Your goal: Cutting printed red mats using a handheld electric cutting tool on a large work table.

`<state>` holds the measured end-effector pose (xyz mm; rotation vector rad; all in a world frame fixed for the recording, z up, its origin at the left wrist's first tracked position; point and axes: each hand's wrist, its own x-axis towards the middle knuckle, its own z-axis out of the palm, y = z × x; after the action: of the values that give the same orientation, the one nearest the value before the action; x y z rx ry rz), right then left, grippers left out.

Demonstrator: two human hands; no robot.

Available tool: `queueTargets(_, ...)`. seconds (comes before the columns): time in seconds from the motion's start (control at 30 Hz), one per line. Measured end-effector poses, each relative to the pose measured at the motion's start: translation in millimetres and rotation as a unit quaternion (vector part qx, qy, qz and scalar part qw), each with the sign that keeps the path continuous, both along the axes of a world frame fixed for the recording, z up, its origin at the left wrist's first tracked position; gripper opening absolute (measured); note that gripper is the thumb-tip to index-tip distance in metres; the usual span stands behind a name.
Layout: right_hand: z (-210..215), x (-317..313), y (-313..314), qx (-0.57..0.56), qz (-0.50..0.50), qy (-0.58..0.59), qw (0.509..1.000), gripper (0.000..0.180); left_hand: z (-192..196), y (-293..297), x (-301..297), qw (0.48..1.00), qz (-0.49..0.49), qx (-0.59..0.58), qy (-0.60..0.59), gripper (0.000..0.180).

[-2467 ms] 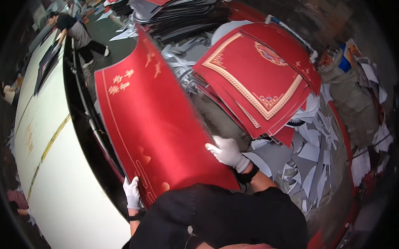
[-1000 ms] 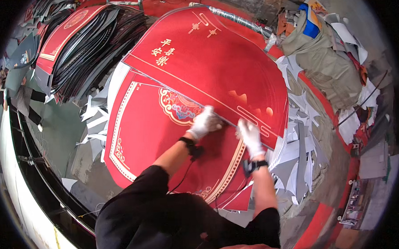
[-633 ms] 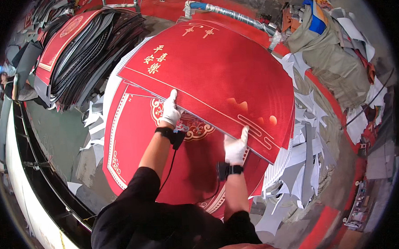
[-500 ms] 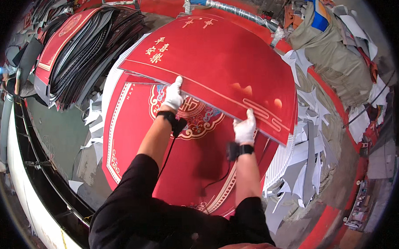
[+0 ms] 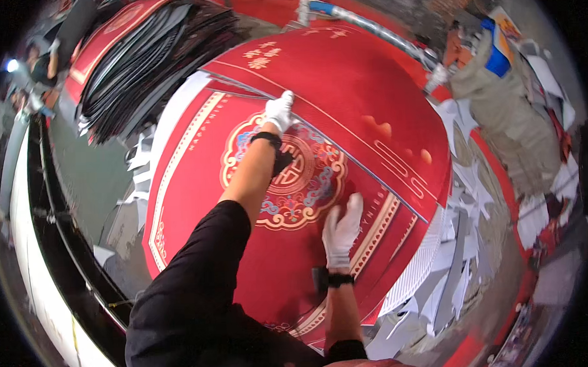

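Note:
My left hand, in a white glove, pinches the near edge of a red floor mat with gold lines and gold lettering. That mat lies at the far side, over another red mat that has a round blue-and-gold emblem and patterned border bands. My right hand, also gloved, hovers over or rests on the lower mat, right of the emblem. Its fingers are stretched out and hold nothing; whether it touches the mat I cannot tell. Black straps with small dark devices sit on both wrists.
A tall stack of mats with dark edges stands at the far left. Grey-white offcuts litter the right side, near a large khaki cloth bundle. A silver-wrapped tube crosses the far side. Another person appears at the upper left.
My right hand has let go of the upper mat's edge and drawn back toward me over the lower mat. My left hand keeps its grip; the view has shifted.

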<state>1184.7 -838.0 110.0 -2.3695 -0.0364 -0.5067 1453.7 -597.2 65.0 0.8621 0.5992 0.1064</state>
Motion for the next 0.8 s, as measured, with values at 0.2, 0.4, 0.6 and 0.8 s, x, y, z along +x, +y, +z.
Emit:
queueTargets(0.2,-4,7,-15,-0.286,-0.014,0.043,0.957,0.051,60,-56,-59,0.955,-0.202,0.194,0.097,0.048)
queueTargets(0.4,-2,9,2,-0.296,-0.010,0.046,0.954,0.051,23,-22,-212,0.870,-0.251,0.423,-0.023,0.046)
queueTargets(0.6,-12,13,-11,-0.352,-0.012,0.040,0.935,0.059,61,48,-462,0.941,-0.242,0.179,0.153,0.045)
queueTargets(0.8,2,-4,-22,-0.416,0.070,0.074,0.904,0.071,-12,115,-839,0.694,-0.199,0.455,0.521,0.052)
